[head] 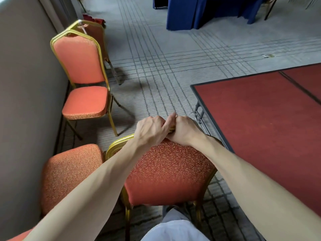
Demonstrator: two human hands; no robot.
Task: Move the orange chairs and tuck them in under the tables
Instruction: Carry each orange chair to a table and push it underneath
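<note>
Fingers of the left hand (151, 131) and right hand (184, 132) curl round the top rail of an orange chair (166, 173), just beside the corner of the red table (260, 122). A second orange chair (81, 66) stands well left of it.

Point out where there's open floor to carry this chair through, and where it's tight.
Open: the wide carpet between the wall chair, the red table and the blue table. Tight: the held chair, gripped by the left hand and right hand, is hemmed between another seat by the wall and the red table's corner.
</note>
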